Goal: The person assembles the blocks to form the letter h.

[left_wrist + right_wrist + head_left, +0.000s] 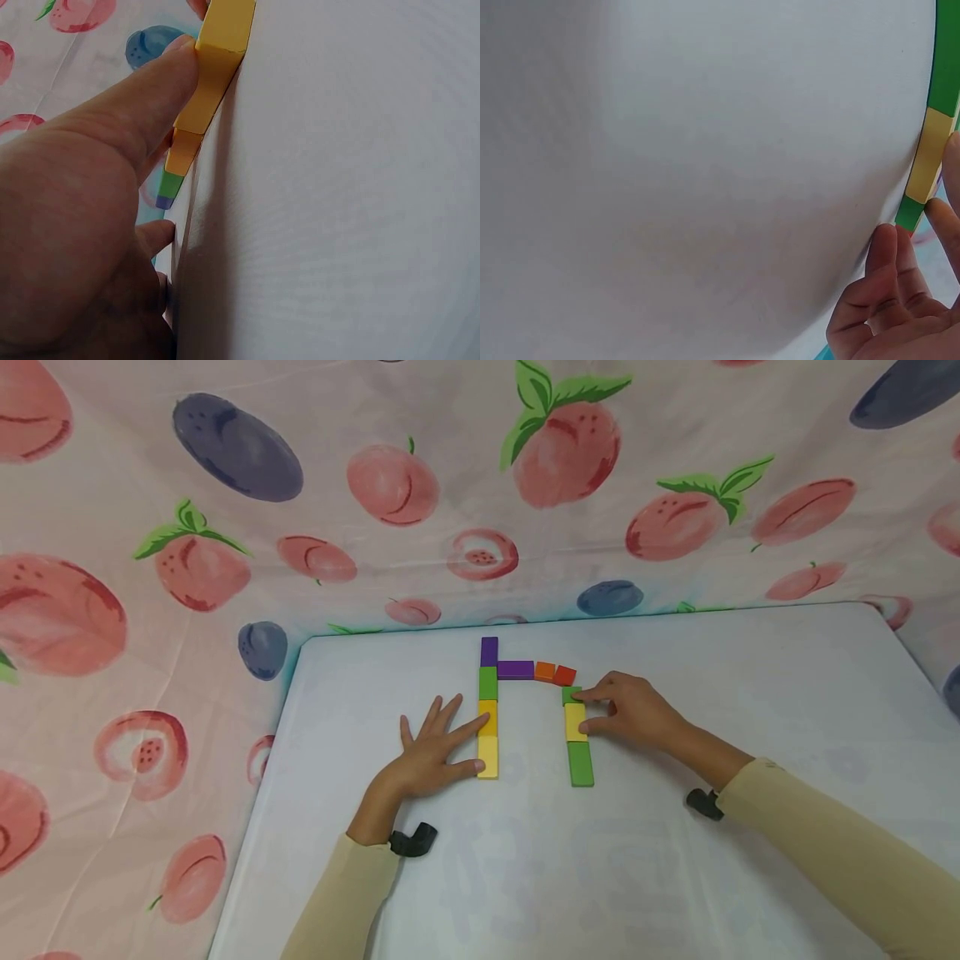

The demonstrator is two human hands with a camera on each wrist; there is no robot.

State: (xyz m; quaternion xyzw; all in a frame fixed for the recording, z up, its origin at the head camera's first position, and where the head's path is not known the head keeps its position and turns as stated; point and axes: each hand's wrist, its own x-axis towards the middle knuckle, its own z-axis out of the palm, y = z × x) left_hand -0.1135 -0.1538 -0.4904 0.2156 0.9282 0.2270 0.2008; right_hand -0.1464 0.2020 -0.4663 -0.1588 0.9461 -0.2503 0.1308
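Observation:
Coloured blocks lie end to end on a white table. The left column has a purple block (489,651), a green block (488,683), an orange-yellow block (487,706) and a yellow block (488,758). My left hand (425,764) is spread beside it, index finger touching the orange-yellow block and thumb against the yellow one. In the right column are a small green block (569,695), a yellow block (572,727) and a longer green block (581,764). My right hand (637,714) touches the small green block with its index finger and the yellow block with its thumb.
From the left column a purple block (515,670) extends sideways, followed by an orange block (544,672) and a tilted red block (565,676). A gap separates the red block from the small green one. Fruit-printed cloth (420,560) hangs behind the white table (637,877).

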